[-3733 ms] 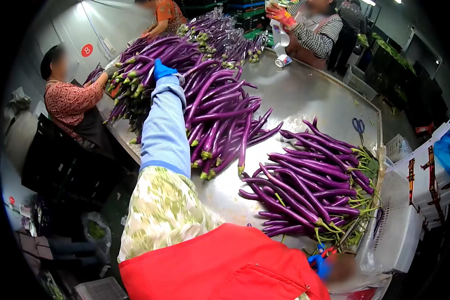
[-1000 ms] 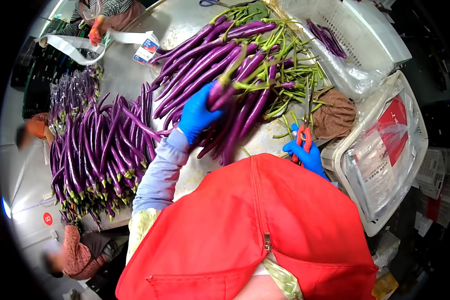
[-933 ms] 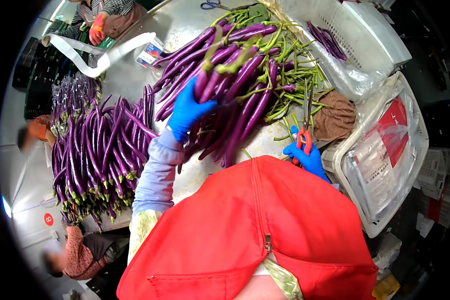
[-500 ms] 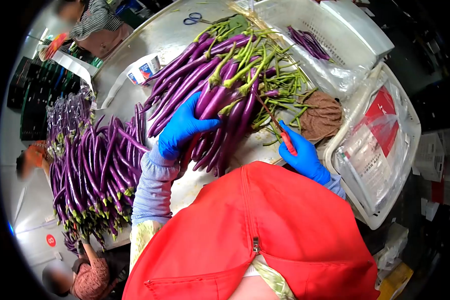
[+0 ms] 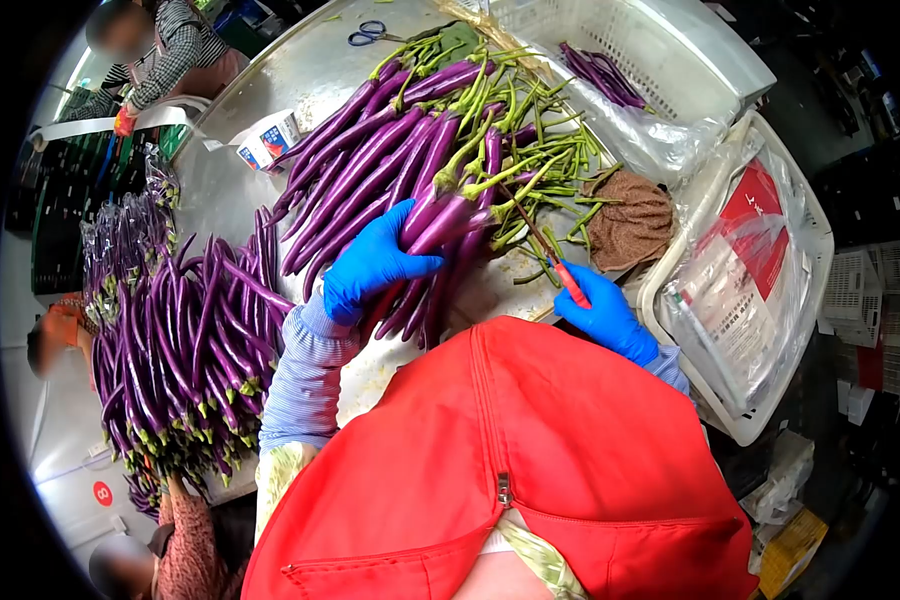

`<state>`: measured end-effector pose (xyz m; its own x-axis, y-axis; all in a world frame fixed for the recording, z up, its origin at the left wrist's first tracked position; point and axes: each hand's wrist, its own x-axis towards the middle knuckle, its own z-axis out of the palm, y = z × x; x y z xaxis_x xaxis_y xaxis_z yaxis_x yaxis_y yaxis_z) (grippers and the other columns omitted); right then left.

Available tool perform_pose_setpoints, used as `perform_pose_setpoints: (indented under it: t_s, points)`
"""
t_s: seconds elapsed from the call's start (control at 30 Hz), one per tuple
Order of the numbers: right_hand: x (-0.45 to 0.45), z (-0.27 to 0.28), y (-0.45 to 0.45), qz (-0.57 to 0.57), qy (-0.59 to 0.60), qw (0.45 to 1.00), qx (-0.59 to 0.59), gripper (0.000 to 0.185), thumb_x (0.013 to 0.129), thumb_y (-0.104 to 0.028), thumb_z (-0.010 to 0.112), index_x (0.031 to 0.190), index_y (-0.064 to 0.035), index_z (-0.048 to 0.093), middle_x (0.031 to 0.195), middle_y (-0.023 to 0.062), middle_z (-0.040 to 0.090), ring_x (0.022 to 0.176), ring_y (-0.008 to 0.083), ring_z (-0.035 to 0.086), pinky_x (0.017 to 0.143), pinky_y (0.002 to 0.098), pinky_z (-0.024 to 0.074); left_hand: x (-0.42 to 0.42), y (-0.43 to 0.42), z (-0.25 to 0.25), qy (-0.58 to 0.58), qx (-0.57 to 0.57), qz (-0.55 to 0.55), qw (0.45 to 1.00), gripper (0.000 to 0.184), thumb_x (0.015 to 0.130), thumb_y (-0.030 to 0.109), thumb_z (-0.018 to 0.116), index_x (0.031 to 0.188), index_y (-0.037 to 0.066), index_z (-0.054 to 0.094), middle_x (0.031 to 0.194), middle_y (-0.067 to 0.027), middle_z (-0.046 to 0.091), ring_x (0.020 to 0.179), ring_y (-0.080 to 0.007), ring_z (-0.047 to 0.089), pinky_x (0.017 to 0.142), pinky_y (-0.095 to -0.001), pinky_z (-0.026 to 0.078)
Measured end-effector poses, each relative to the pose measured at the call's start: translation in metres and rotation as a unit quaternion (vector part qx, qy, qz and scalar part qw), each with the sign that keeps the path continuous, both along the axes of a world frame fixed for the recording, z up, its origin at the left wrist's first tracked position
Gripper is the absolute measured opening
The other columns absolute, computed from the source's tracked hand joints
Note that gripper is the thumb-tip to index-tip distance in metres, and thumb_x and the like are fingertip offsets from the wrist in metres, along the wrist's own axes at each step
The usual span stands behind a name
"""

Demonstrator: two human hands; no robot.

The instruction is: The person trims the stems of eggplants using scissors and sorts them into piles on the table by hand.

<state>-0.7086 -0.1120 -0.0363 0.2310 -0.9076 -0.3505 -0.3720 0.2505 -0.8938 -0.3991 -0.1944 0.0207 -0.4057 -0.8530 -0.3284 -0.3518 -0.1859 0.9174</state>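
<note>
The gloves [image 5: 345, 290] on your left hand [image 5: 375, 268] and right hand [image 5: 608, 315] look thin and rubbery, with a soft sheen. The eggplants [image 5: 438, 222] you grip are smooth and glossy; your scissors [image 5: 572, 286] show a plastic-looking handle and dark metal. Your apron [image 5: 400, 450] is matt cloth. The table [image 5: 205, 200] is shiny metal, the crumpled rag [image 5: 630, 222] rough and matt, the basket [image 5: 745, 430] hard plastic, its bag [image 5: 765, 340] clear, crinkled film.

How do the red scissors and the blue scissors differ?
The red scissors are in the right hand; the blue scissors lie on the table. The red scissors' handle is mostly covered by that hand; the blue scissors' loops show. Both are close to the eggplants.
</note>
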Motion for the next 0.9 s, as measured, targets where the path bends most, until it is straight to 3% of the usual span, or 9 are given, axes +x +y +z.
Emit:
perform_pose_setpoints:
  t_s: [0.2,0.3,0.4,0.5,0.67,0.73,0.8,0.9]
  points:
    - [-0.003,-0.016,0.003,0.009,-0.027,1.000,-0.006,0.051,0.080,-0.018,0.063,0.127,-0.0032,0.051,0.099,0.0064,0.064,0.079,0.0093,0.058,0.074,0.0260,0.0471,0.001,0.001,-0.001,-0.011,0.002,0.000,1.000,0.075,0.068,0.018,0.078,0.132,0.002,0.042,0.118,-0.0097,0.057,0.108,-0.0166,0.052,0.098,-0.0294,0.038]
    - [-0.003,-0.011,0.004,-0.040,-0.098,0.988,0.109,0.049,0.081,-0.020,0.063,0.126,-0.0032,0.052,0.097,0.0060,0.064,0.073,0.0101,0.057,0.071,0.0266,0.0472,-0.002,0.002,0.004,-0.026,-0.016,-0.011,0.999,0.073,0.069,0.019,0.077,0.131,0.002,0.043,0.116,-0.0099,0.058,0.106,-0.0171,0.054,0.096,-0.0300,0.040]
    - [-0.005,-0.017,0.010,-0.082,-0.144,0.981,0.098,0.049,0.081,-0.020,0.063,0.126,-0.0037,0.052,0.096,0.0047,0.064,0.070,0.0099,0.057,0.069,0.0268,0.0473,-0.002,0.002,-0.002,-0.026,-0.060,0.027,0.997,0.069,0.069,0.018,0.076,0.129,0.003,0.045,0.113,-0.0117,0.060,0.103,-0.0190,0.056,0.094,-0.0311,0.042]
    - [-0.012,-0.027,0.018,-0.035,-0.053,0.996,0.067,0.050,0.081,-0.018,0.062,0.128,-0.0044,0.050,0.102,0.0055,0.064,0.076,0.0103,0.058,0.074,0.0265,0.0476,-0.005,0.002,0.001,-0.104,-0.097,0.057,0.988,0.067,0.069,0.017,0.074,0.127,0.003,0.046,0.109,-0.0137,0.061,0.100,-0.0215,0.059,0.091,-0.0323,0.045]
    - [-0.001,-0.028,0.015,-0.005,-0.029,1.000,0.007,0.055,0.081,-0.017,0.061,0.132,-0.0051,0.046,0.113,0.0081,0.062,0.095,0.0110,0.059,0.083,0.0267,0.0461,-0.017,0.011,0.003,-0.180,-0.157,0.013,0.971,0.065,0.070,0.021,0.070,0.127,0.007,0.044,0.105,-0.0215,0.061,0.097,-0.0335,0.062,0.083,-0.0375,0.048]
    - [0.007,-0.017,0.010,-0.008,-0.043,0.999,0.018,0.056,0.081,-0.017,0.061,0.133,-0.0050,0.045,0.117,0.0086,0.060,0.101,0.0118,0.059,0.086,0.0269,0.0453,-0.026,0.013,0.008,-0.197,-0.130,0.001,0.972,0.068,0.069,0.020,0.072,0.129,0.006,0.044,0.108,-0.0181,0.061,0.099,-0.0267,0.061,0.086,-0.0342,0.047]
    - [0.011,-0.008,0.007,-0.016,-0.037,0.999,0.020,0.053,0.081,-0.016,0.061,0.131,-0.0054,0.047,0.113,0.0101,0.062,0.097,0.0120,0.060,0.083,0.0275,0.0462,-0.026,0.015,0.003,-0.195,-0.129,-0.005,0.972,0.071,0.069,0.021,0.073,0.131,0.007,0.043,0.110,-0.0166,0.061,0.101,-0.0244,0.060,0.089,-0.0330,0.046]
    - [0.008,-0.018,0.005,-0.002,0.000,1.000,0.019,0.046,0.082,-0.017,0.060,0.126,-0.0063,0.052,0.101,0.0117,0.064,0.087,0.0117,0.061,0.077,0.0285,0.0476,-0.026,0.015,-0.006,-0.188,-0.163,-0.009,0.969,0.067,0.069,0.023,0.071,0.128,0.007,0.044,0.105,-0.0215,0.062,0.097,-0.0344,0.062,0.084,-0.0383,0.048]
